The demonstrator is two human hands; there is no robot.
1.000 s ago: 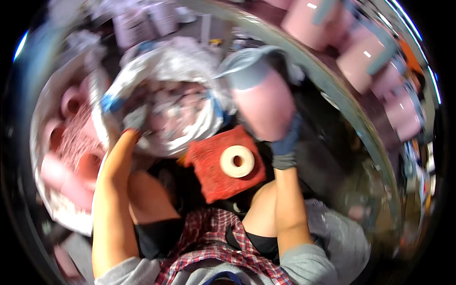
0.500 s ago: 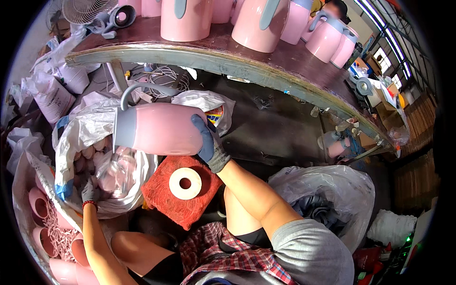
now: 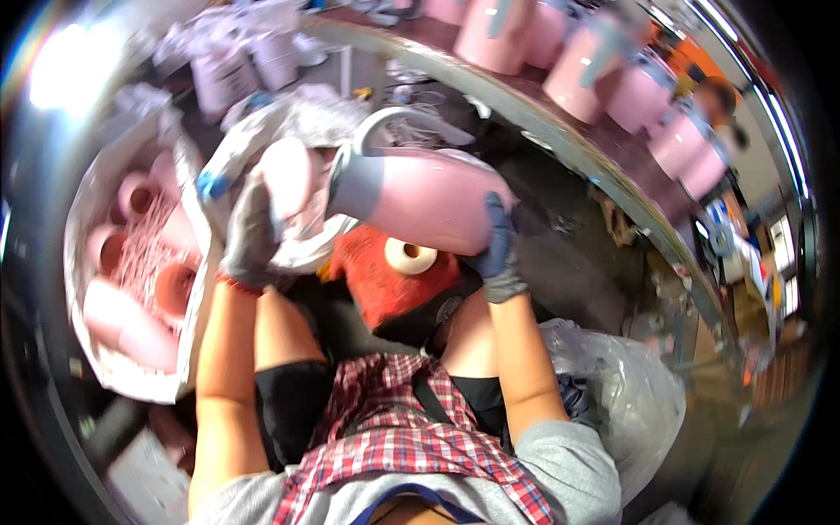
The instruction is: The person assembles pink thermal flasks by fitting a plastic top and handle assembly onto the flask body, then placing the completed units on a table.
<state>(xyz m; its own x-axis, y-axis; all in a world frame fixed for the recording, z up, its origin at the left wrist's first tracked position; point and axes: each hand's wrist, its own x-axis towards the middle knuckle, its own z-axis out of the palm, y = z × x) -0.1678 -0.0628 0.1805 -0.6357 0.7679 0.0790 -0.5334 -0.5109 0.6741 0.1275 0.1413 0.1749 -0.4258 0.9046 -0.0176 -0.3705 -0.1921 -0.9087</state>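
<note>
A pink jug [image 3: 429, 197] with a grey collar and a curved grey handle lies sideways in the air, its collar end to the left. My gloved right hand [image 3: 500, 249] grips it at the base end. In my gloved left hand [image 3: 252, 229] is a rounded pink cap [image 3: 287, 178], held upright close to the jug's collar and apart from it. Under the jug, a cream ring [image 3: 413, 259] rests on a red cloth-covered pad [image 3: 372, 284] in front of my knees.
At the left stands a white sack [image 3: 188, 372] of pink cylindrical parts and thin pink scraps. Across the back runs a dark bench [image 3: 604, 162] bearing several pink jugs [image 3: 494, 35]. To the right of my legs lies a clear plastic bag [image 3: 643, 385]. A person is beyond the bench.
My left hand has come up out of the white bag of pink parts with a pink cap. My view has turned left, and the jug stays in my right hand.
</note>
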